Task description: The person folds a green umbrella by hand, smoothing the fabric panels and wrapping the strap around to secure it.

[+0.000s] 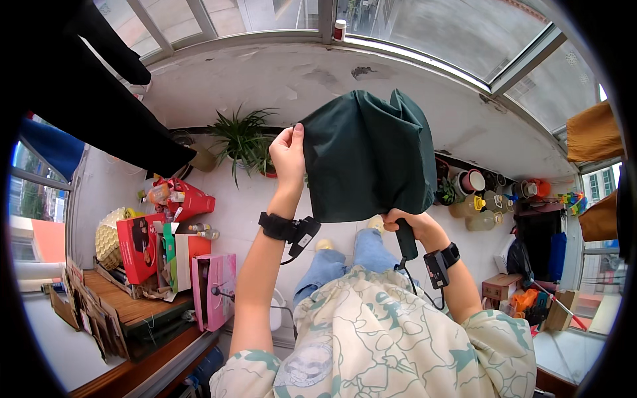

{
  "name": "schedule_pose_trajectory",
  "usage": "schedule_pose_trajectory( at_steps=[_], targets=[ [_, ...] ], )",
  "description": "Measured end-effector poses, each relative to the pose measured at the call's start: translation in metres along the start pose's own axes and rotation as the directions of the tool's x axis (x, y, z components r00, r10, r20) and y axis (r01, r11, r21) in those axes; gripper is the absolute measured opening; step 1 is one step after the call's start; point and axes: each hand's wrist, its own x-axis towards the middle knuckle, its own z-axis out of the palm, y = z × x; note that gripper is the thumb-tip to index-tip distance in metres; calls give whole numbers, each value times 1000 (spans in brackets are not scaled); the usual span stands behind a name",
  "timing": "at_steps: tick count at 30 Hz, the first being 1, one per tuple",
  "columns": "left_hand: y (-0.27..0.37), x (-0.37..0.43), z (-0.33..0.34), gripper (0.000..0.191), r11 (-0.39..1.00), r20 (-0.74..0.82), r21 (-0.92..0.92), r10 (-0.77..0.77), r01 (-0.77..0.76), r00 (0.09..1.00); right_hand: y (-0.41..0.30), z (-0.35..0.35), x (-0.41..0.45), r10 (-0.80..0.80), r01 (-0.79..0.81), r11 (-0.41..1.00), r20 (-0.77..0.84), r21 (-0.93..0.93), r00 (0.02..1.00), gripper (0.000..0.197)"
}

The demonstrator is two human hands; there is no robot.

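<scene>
A dark green folding umbrella (368, 159) is held up in front of me, its canopy loose and creased, not stretched out. My left hand (288, 154) pinches the canopy's left edge near its upper corner between thumb and fingers. At the canopy's lower right, my right hand (415, 226) is closed around the umbrella near its dark handle (407, 241), which points down toward me. The shaft and ribs are hidden by the fabric. Black straps with small devices are on both wrists.
Leafy potted plants (241, 137) stand by the far wall. To the left are a red box (142, 246) and a pink box (215, 291); to the right, several plastic jugs (482, 219) and a cardboard box (501, 287). Black clothing (114, 109) hangs at upper left.
</scene>
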Motion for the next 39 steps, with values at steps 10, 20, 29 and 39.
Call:
schedule_pose_trajectory(
  at_steps=[10, 20, 29, 39],
  targets=[
    [-19, 10, -9, 34, 967, -104, 146, 224, -208, 969, 0, 8, -3, 64, -151, 953, 313, 263, 948, 7],
    [-31, 10, -31, 29, 969, -274, -155, 143, -190, 951, 2, 22, 1, 103, -385, 890, 716, 244, 691, 9],
    [39, -7, -57, 32, 998, -265, 41, 49, -39, 963, -34, 32, -5, 83, -51, 992, 290, -118, 953, 16],
    [11, 23, -6, 27, 857, 140, -449, -210, 251, 968, -10, 28, 1, -15, 5, 927, -24, -375, 1000, 10]
  ],
)
